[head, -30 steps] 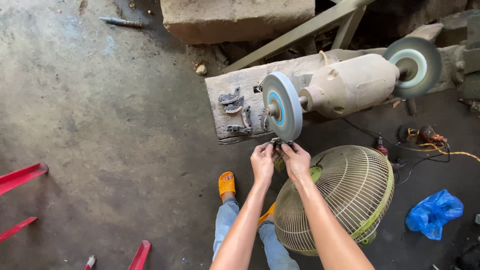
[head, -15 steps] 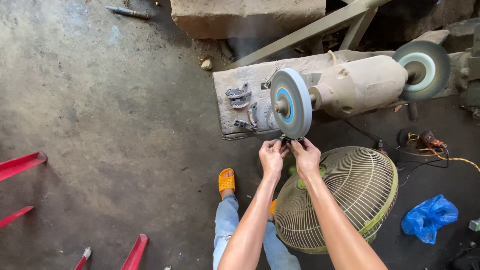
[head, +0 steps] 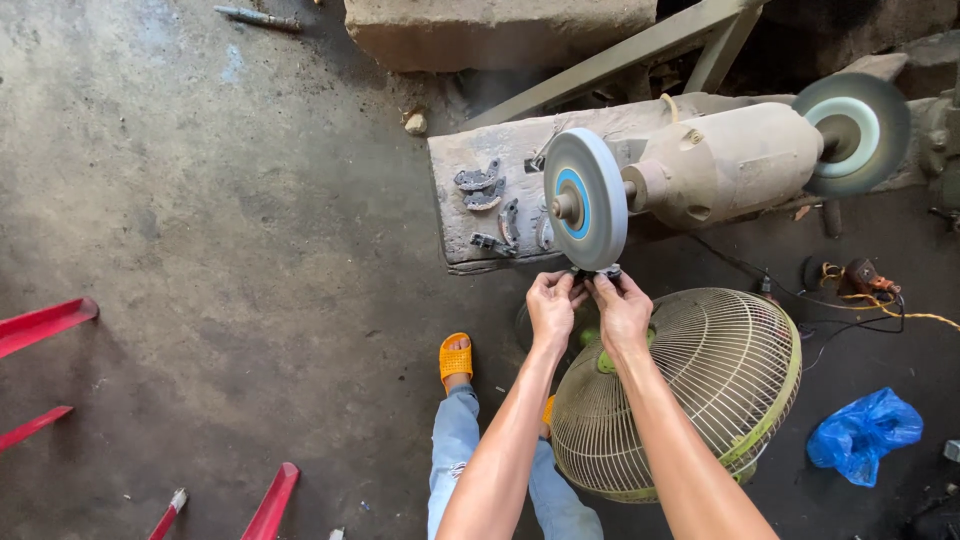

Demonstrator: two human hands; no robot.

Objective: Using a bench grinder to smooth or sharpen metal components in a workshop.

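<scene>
Grey metal, small and dark, was pinched between both hands — the left hand (head: 552,306) and the right hand (head: 622,308) each closed tight on one end of the little dark metal part (head: 596,272), thumbs and fingertips curled in. They pressed it up against the lower rim of the grey grinding wheel with a blue centre (head: 585,198), just above the knuckles. Beyond the fingers, on the dusty concrete block (head: 470,200), lay several curved grey metal pieces (head: 480,187). Below the right wrist stood a pale green wire-caged fan (head: 700,390); an orange sandal (head: 455,358) sat beside the left forearm. To my eye the grip wanted light, even pressure — fingertips kept well back from the rim.
</scene>
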